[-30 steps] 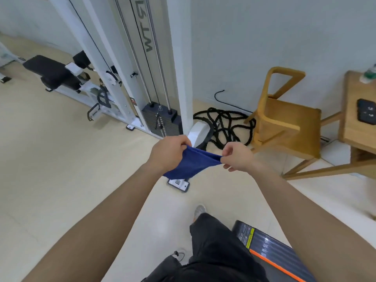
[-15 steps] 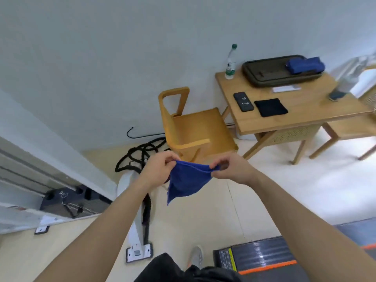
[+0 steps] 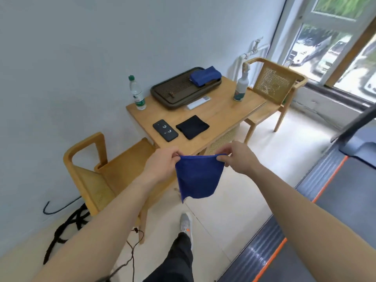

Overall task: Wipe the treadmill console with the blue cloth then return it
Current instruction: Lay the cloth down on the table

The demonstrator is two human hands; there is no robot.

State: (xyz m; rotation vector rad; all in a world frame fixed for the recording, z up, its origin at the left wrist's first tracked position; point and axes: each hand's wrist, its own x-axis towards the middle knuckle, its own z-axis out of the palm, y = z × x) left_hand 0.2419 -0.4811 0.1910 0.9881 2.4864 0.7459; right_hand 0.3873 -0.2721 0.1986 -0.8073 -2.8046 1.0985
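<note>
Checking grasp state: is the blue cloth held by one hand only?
No: the left hand and right hand each pinch a top corner of the blue cloth.

A small gym room with a rest corner: a treadmill deck [image 3: 317,237] with an orange stripe runs along the right, and a heavy black rope [image 3: 67,226] lies on the pale floor [image 3: 230,216]. A wooden bench [image 3: 223,115] with a water bottle [image 3: 136,94], flanked by wooden chairs [image 3: 101,171], stands by a large window [image 3: 333,47].
</note>
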